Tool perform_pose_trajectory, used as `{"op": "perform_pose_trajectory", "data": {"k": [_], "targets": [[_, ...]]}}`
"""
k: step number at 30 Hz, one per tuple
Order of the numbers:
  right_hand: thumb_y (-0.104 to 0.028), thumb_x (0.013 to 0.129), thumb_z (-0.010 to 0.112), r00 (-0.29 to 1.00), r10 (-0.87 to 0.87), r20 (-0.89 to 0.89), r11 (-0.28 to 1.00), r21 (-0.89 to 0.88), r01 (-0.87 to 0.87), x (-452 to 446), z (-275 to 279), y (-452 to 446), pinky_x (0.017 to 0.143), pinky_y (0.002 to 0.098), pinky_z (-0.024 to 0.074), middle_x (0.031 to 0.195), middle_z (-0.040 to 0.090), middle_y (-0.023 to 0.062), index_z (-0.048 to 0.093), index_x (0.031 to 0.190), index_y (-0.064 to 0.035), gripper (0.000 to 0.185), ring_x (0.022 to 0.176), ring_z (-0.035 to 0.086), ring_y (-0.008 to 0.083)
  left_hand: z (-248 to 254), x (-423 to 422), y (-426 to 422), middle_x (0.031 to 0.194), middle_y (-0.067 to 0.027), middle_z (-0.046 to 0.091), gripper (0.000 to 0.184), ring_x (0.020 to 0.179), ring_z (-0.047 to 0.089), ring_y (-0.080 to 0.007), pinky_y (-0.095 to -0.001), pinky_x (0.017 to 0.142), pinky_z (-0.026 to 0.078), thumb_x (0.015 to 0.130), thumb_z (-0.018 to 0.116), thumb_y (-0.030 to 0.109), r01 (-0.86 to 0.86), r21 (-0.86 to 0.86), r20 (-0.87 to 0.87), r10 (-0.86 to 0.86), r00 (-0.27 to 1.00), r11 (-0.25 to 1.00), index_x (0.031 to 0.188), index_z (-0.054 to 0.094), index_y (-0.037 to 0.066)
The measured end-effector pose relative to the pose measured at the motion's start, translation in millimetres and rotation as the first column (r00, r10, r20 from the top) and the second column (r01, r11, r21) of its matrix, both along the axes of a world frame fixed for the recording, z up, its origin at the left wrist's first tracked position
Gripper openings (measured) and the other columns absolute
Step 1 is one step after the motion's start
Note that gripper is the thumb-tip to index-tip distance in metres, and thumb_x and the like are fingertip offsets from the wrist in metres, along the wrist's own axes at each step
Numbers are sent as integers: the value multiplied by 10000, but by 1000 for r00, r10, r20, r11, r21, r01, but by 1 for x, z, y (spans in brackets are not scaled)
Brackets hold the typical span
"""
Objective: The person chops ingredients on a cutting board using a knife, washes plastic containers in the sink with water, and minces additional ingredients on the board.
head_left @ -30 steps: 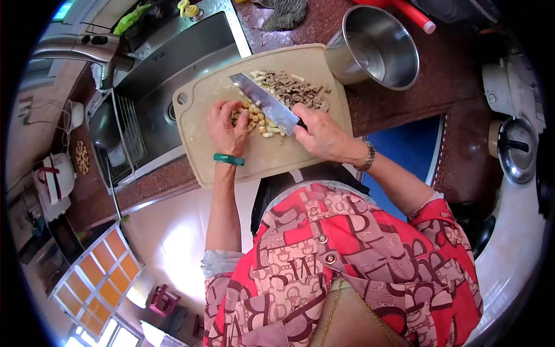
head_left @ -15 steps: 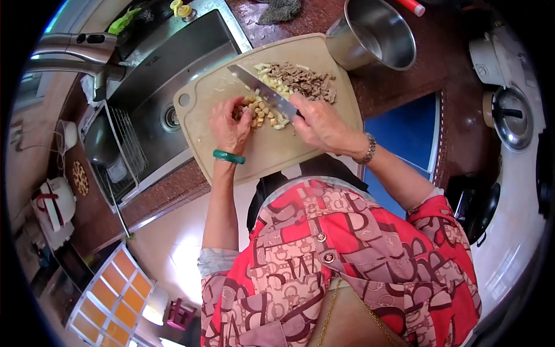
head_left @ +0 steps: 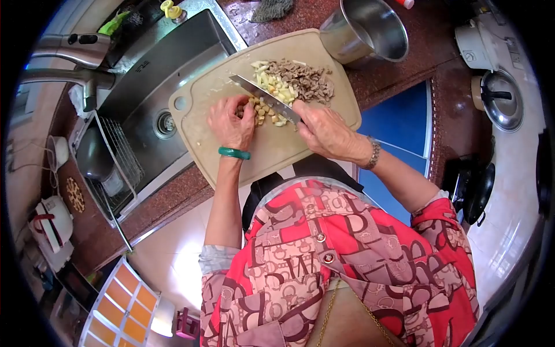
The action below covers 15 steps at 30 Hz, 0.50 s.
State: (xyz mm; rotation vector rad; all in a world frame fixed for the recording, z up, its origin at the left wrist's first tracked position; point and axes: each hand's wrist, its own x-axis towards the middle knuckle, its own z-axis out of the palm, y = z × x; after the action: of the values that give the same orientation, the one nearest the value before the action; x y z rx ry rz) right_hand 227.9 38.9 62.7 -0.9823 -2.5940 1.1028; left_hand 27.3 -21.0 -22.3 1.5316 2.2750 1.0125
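- Right hand [head_left: 328,132] grips a kitchen knife [head_left: 263,95] above a cutting board [head_left: 269,150].
- Left hand [head_left: 231,124] curls beside diced tan pieces [head_left: 260,111]; whether it grips any is unclear.

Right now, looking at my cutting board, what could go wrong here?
The knife has its blade beside your left hand, so a slip of your right hand could nick a finger. The cutting board appears to reach past the counter edge toward you, so hard pressure there might tip it. The metal pot sits right by the board's far corner and might get knocked if the board shifts.
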Motion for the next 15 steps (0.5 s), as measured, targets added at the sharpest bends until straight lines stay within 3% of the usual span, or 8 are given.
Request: {"op": "perform_pose_trajectory", "data": {"k": [3, 6, 9, 11, 15], "targets": [[-9, 774, 530, 999, 37, -10, 999, 39, -37, 0, 1, 2, 616, 479, 415, 727, 529, 205, 416, 975, -16, 231, 712, 533, 412, -4, 1, 1, 824, -58, 612, 193, 820, 551, -252, -381, 775, 410, 732, 658, 204, -27, 52, -2, 27, 1000, 998, 908, 686, 131], [-8, 780, 521, 995, 40, 86, 999, -22, -39, -4, 7, 5, 605, 484, 415, 715, 535, 204, 403, 955, -17, 211, 709, 543, 415, -7, 1, 2, 831, -56, 606, 193, 835, 550, -255, -389, 781, 402, 735, 658, 214, -39, 74, -25, 41, 999, 996, 911, 688, 143], [-13, 789, 512, 994, 77, 76, 997, 12, -79, -7, 10, 11, 576, 490, 409, 676, 533, 206, 393, 942, -17, 194, 674, 546, 421, -5, 2, 2, 860, -16, 601, 173, 867, 533, -232, -397, 818, 354, 742, 637, 237, -29, 25, -13, 29, 999, 999, 900, 675, 177], [-20, 795, 504, 975, 102, 197, 995, -41, -96, -11, 14, 14, 553, 495, 399, 639, 526, 216, 390, 933, -6, 179, 644, 541, 424, -5, 3, 2, 859, -29, 605, 177, 866, 539, -238, -401, 809, 366, 743, 649, 246, -27, 19, -36, 28, 999, 999, 901, 680, 170], [-21, 796, 500, 963, 135, 234, 990, -72, -122, -15, 11, 20, 537, 499, 390, 605, 516, 219, 389, 925, 11, 173, 604, 531, 427, -7, 4, 3, 857, -27, 606, 171, 867, 543, -236, -398, 809, 365, 752, 658, 261, -32, 19, -83, 33, 996, 999, 894, 681, 168]]}}
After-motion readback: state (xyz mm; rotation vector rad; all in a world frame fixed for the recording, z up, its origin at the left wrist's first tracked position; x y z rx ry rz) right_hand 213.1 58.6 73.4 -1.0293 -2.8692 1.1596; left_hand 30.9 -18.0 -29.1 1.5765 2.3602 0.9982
